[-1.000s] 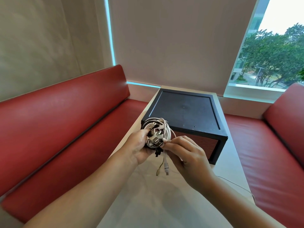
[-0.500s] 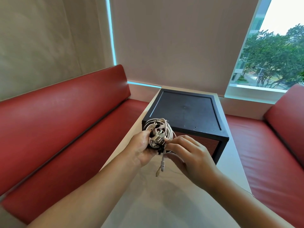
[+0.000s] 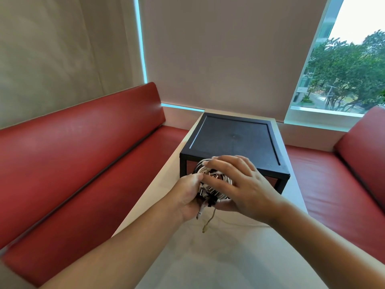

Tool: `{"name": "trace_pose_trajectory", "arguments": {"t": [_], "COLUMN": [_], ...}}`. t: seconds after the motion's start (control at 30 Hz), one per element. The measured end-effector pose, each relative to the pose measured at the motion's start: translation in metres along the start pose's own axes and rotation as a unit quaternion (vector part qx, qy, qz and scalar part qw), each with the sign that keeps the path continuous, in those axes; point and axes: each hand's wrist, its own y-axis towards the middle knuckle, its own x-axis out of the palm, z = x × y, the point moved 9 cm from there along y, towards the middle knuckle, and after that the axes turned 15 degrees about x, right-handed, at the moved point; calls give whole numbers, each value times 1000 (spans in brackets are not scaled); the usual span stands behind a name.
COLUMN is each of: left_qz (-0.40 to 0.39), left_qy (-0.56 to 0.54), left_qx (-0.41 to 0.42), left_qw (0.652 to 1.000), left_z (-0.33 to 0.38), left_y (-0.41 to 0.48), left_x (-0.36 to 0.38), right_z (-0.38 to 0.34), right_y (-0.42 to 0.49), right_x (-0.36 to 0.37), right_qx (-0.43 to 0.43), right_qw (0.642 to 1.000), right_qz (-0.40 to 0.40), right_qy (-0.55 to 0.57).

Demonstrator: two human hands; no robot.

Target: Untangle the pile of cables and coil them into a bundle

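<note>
A coiled bundle of white cables point(image 3: 210, 182) sits between both hands above the white table point(image 3: 208, 257). My left hand point(image 3: 188, 195) grips the bundle from the left and below. My right hand point(image 3: 239, 182) lies over its top and right side, fingers spread across the coils. Two loose cable ends point(image 3: 205, 226) with plugs hang down under the bundle. A thin white cable runs from the bundle to the right behind my right wrist, partly hidden.
A black box point(image 3: 233, 142) with red side panels stands on the table just behind the hands. Red benches point(image 3: 83, 163) run along the left and the right point(image 3: 343, 195). A window point(image 3: 350, 69) is at the back right.
My right hand has moved from pinching a cable end at the bundle's lower front up over the top of the coil. The hanging ends now dangle shorter. The head view has tilted down slightly.
</note>
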Motion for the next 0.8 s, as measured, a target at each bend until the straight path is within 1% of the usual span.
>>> {"name": "trace_pose_trajectory", "arguments": {"t": [0.07,0.1,0.17,0.27,0.37,0.5,0.57,0.63,0.67,0.73,0.8], "left_qz": [-12,-13,-8,0,-3,-12,-8,-3,-1,1,0], "left_qy": [16,24,26,34,55,76,74,84,95,115,130], "left_qx": [-2,0,4,17,8,5,16,23,22,19,15], "left_qw": [1000,1000,1000,999,998,997,997,996,995,993,991], "left_z": [-2,-3,-4,-5,-6,-7,-7,-7,-6,-4,-4], "left_y": [-2,-2,-2,2,2,-1,-1,0,0,0,1], "left_x": [1,1,1,-3,-8,-10,-10,-13,-14,-18,-22], "right_z": [0,3,13,23,27,35,34,32,31,36,47], "right_y": [2,3,4,-1,-10,-21,-24,-25,-27,-36,-42], "right_x": [3,5,7,9,13,22,28,35,39,46,47], "right_qx": [-1,18,86,191,256,319,335,335,333,333,355], "right_qw": [999,999,994,975,959,934,921,908,898,867,825], "right_qz": [-32,-46,-66,-74,-76,-86,-115,-165,-198,-268,-297], "right_qy": [-6,0,31,79,99,136,163,190,208,256,323]}}
